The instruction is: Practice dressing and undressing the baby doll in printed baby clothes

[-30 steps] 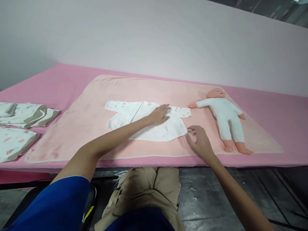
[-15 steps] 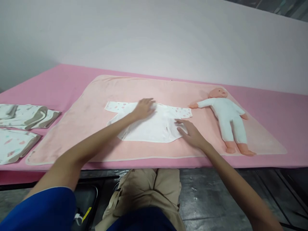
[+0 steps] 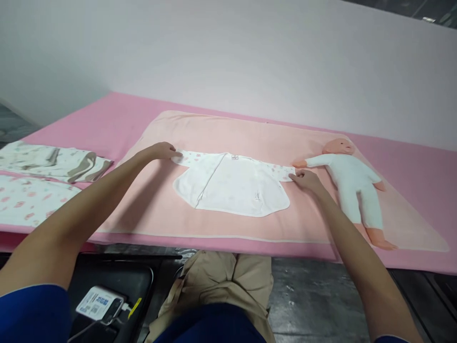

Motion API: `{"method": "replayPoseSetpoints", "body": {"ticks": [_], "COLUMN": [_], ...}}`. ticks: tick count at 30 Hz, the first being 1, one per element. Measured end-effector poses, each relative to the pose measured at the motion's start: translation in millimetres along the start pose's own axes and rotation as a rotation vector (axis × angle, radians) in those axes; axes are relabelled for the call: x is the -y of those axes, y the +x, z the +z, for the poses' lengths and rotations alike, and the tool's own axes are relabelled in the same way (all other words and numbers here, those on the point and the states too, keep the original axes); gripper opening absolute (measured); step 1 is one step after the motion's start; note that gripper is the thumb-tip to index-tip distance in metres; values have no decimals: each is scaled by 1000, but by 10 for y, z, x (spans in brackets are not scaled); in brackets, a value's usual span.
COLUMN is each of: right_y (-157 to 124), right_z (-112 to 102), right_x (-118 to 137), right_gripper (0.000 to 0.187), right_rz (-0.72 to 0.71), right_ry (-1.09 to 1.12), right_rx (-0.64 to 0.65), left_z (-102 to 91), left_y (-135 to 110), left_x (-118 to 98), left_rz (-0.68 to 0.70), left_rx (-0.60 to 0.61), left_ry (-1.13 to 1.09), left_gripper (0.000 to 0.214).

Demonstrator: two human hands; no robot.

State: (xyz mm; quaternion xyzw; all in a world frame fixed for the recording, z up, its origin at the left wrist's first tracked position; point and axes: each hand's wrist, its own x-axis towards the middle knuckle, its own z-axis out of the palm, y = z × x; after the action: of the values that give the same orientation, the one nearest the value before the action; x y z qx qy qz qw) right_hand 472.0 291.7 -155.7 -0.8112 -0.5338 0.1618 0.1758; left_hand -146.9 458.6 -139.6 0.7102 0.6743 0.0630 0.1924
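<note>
As a pink-covered bench (image 3: pixel 134 104) carries a peach blanket (image 3: pixel 221 129), a small white shirt (image 3: pixel 237 188) lies spread on it, left of a doll (image 3: pixel 348 174). The cloth looks light, soft and limp, apt to wrinkle rather than break; the outer ends of its printed sleeves (image 3: pixel 194 158) seem natural places to take hold. Two forearms (image 3: pixel 110 190) reach in from the near edge, the left hand (image 3: pixel 162 151) with its wrist bent downward, the right hand (image 3: pixel 309 181) low beside the doll. Each grip is pinched nearly closed on one sleeve end.
</note>
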Motion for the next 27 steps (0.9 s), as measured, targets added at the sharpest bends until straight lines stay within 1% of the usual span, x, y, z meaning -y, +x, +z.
{"method": "replayPoseSetpoints", "body": {"ticks": [1, 2, 3, 4, 5, 6, 7, 8, 9, 10, 11, 12, 13, 14, 16, 17, 18, 19, 22, 24, 27], "right_y": [-2, -18, -52, -105, -174, -254, -339, -419, -486, -533, -554, -550, -522, -474, -342, -269, -199, -135, 16, 87, 188], "right_z": [13, 29, 49, 74, 104, 138, 177, 217, 258, 295, 329, 356, 377, 391, 398, 395, 387, 377, 339, 309, 268], "right_x": [79, 165, 255, 348, 443, 533, 615, 682, 732, 762, 774, 769, 755, 737, 710, 708, 713, 725, 767, 785, 815], "right_gripper": [32, 28, 24, 22, 22, 24, 27, 30, 33, 34, 34, 34, 34, 36, 41, 43, 44, 43, 37, 35, 38], "right_rz": [-18, -44, -93, -167, -265, -378, -489, -575, -617, -615, -574, -503, -415, -325, -185, -147, -131, -134, -195, -210, -182], "right_ry": [11, 28, 53, 83, 113, 136, 146, 143, 130, 117, 107, 102, 100, 97, 78, 69, 74, 94, 243, 367, 489], "right_rx": [-7, -39, -90, -149, -201, -231, -233, -206, -161, -124, -100, -85, -71, -51, 30, 88, 148, 203, 306, 321, 285], "left_z": [-7, -4, 8, 31, 63, 101, 143, 185, 226, 263, 296, 323, 345, 360, 374, 371, 363, 349, 284, 237, 186], "left_y": [-33, -86, -160, -254, -363, -477, -585, -675, -735, -759, -745, -694, -614, -516, -310, -223, -155, -109, -70, -67, 12], "left_x": [-91, -209, -348, -504, -667, -829, -978, -1104, -1198, -1255, -1273, -1258, -1215, -1155, -1027, -975, -939, -919, -931, -956, -968], "left_rz": [-3, 2, 24, 69, 137, 226, 319, 388, 425, 428, 396, 335, 265, 202, 125, 112, 114, 117, 101, 95, 95], "left_rx": [-1, -29, -83, -146, -179, -165, -116, -76, -58, -78, -127, -173, -179, -136, 65, 171, 246, 284, 292, 316, 351], "left_ry": [4, 2, -2, -17, -35, -55, -67, -62, -53, -36, -19, -6, -2, -4, -35, -57, -73, -79, -76, -150, -350], "left_gripper": [45, 41, 38, 38, 39, 42, 46, 52, 57, 61, 61, 60, 59, 58, 58, 58, 57, 56, 56, 58, 63]}}
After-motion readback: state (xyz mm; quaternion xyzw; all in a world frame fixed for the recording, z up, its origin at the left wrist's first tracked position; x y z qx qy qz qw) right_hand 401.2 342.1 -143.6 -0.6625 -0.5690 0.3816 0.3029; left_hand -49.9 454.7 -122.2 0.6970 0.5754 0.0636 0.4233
